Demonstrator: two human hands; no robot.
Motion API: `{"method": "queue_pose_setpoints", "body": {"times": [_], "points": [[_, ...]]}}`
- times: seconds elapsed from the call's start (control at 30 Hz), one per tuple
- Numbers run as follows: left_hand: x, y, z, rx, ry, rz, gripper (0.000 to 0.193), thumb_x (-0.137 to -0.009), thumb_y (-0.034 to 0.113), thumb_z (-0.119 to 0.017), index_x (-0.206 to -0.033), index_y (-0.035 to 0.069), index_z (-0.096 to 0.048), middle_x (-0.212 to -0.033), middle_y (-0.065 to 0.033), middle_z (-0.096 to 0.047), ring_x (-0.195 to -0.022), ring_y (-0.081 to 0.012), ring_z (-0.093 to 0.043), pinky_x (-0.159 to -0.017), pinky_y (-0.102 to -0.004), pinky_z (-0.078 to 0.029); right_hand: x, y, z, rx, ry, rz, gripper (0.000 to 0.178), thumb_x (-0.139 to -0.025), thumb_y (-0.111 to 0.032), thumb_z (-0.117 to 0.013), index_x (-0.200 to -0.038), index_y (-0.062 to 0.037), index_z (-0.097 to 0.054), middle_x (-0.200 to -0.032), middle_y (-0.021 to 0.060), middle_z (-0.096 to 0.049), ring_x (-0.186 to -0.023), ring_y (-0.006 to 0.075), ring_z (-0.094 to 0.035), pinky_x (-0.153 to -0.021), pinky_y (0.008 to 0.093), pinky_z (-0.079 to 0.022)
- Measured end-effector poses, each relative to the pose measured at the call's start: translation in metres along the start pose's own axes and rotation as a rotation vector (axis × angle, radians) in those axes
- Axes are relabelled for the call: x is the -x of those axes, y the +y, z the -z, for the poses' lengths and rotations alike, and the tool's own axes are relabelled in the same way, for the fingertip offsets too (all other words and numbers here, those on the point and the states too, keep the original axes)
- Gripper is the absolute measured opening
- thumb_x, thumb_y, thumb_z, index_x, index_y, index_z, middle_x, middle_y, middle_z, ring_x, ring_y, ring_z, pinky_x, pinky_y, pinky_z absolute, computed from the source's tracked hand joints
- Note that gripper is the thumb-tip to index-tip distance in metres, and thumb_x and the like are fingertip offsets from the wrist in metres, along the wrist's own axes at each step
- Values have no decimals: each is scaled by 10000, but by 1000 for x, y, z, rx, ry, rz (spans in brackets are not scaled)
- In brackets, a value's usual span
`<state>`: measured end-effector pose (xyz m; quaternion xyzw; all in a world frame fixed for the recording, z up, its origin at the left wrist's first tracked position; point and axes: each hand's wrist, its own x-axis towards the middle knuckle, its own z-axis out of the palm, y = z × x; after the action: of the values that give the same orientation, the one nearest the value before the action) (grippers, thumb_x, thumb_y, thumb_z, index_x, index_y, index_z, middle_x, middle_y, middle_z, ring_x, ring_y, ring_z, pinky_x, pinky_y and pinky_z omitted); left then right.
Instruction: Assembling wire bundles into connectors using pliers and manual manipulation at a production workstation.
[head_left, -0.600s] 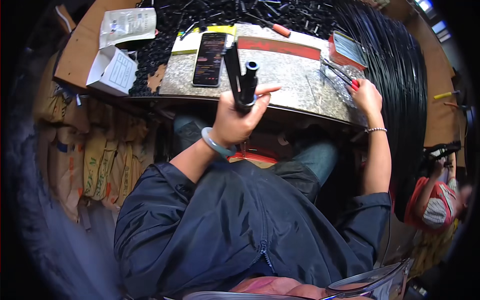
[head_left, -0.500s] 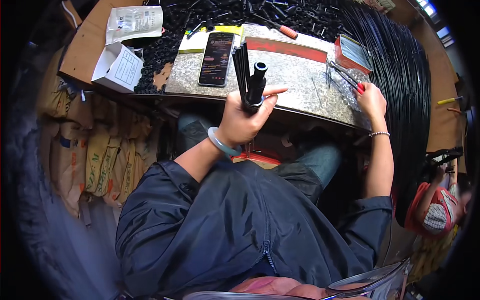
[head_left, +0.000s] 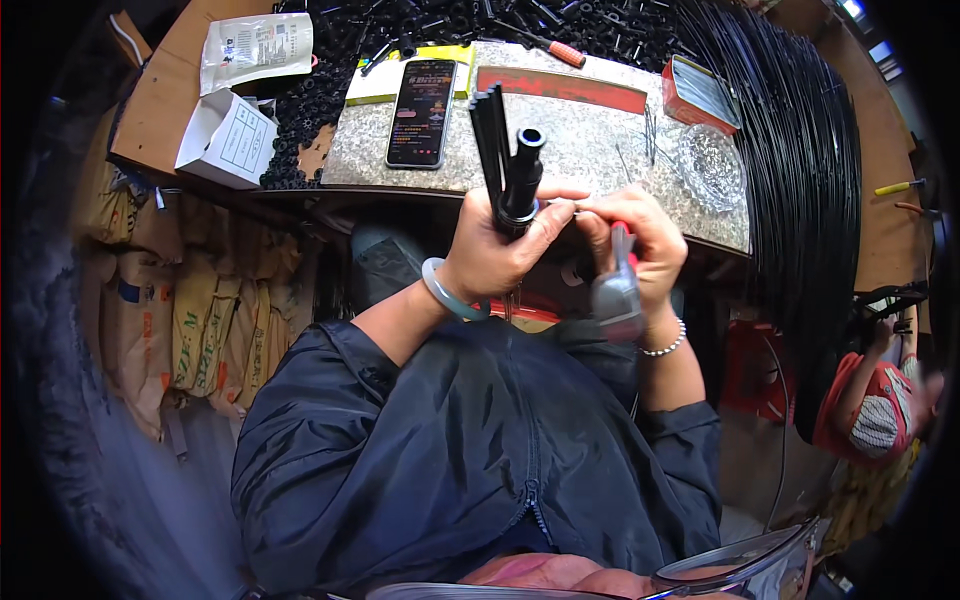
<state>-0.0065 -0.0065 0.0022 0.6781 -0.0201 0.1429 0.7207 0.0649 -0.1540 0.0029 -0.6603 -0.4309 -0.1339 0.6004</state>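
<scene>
My left hand (head_left: 495,240) is closed round what looks like a black umbrella frame (head_left: 520,185), held upright. Its thin ribs stand bundled on the left of a hollow, open-topped tube. Red-handled pliers (head_left: 622,265) rest in the palm of my right hand (head_left: 645,240), their grey head blurred and pointing back toward me. The fingertips of both hands meet just right of the frame's lower part. Something thin seems pinched there, too small to make out. Behind the hands, several thin wires (head_left: 650,140) lie on the speckled board (head_left: 590,140).
A phone (head_left: 420,115) lies on the board's left. An open white box (head_left: 230,140) and a pouch (head_left: 258,50) stand farther left. Black small parts heap behind, with a red-handled screwdriver (head_left: 566,53). Long black rods (head_left: 790,130), a red tin (head_left: 698,95) and crumpled clear plastic (head_left: 712,170) are right. Another person (head_left: 870,410) sits at far right.
My right hand has come from the board's right side to my left hand, bringing the pliers, whose head now turns toward me. The left hand keeps its hold on the frame.
</scene>
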Motion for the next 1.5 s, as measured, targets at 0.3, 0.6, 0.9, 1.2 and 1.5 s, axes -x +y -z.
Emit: {"method": "queue_pose_setpoints", "body": {"times": [0.3, 0.6, 0.9, 1.2, 1.5], "points": [[7, 2, 6, 132, 2, 41, 87, -857, 49, -653, -904, -22, -669, -827, -52, -668, -746, -85, -610, -666, -228, -488, 14, 7, -16, -134, 21, -24, 90, -836, -76, -675, -880, -5, -644, -734, 58, -584, -659, 146, -521, -607, 260, -412], [3, -1, 5, 72, 1, -46, 90, -881, 92, -636, -886, 4, -656, -602, 30, -552, -473, -13, -442, -416, -173, -310, 10, 4, -15, 68, 91, 173, 194, -744, 9, -737, -904, -9, -630, -730, 82, -567, -619, 164, -533, -539, 261, -428], [1, 10, 7, 72, -56, -1, 94, -885, 48, -604, -862, -26, -656, -757, -48, -660, -687, -83, -597, -622, -223, -469, 11, 5, -19, 154, 172, 215, 179, -727, 20, -723, -886, -17, -650, -723, 72, -534, -608, 170, -514, -530, 265, -425], [3, 0, 7, 7, 21, -32, 141, -912, 105, -582, -935, -5, -667, -642, 9, -583, -498, -9, -443, -452, -159, -318, 7, 0, -28, 210, 196, 318, 215, -703, -14, -751, -888, -35, -644, -718, 52, -542, -591, 169, -532, -514, 277, -432], [1, -7, 8, -4, -35, -231, 383, -817, 175, -688, -1111, -61, -617, -810, -18, -621, -730, -73, -557, -665, -230, -463, 3, 0, -44, 54, 161, 362, 355, -621, -94, -741, -960, -48, -647, -795, 58, -622, -678, 193, -616, -566, 287, -468]]}}
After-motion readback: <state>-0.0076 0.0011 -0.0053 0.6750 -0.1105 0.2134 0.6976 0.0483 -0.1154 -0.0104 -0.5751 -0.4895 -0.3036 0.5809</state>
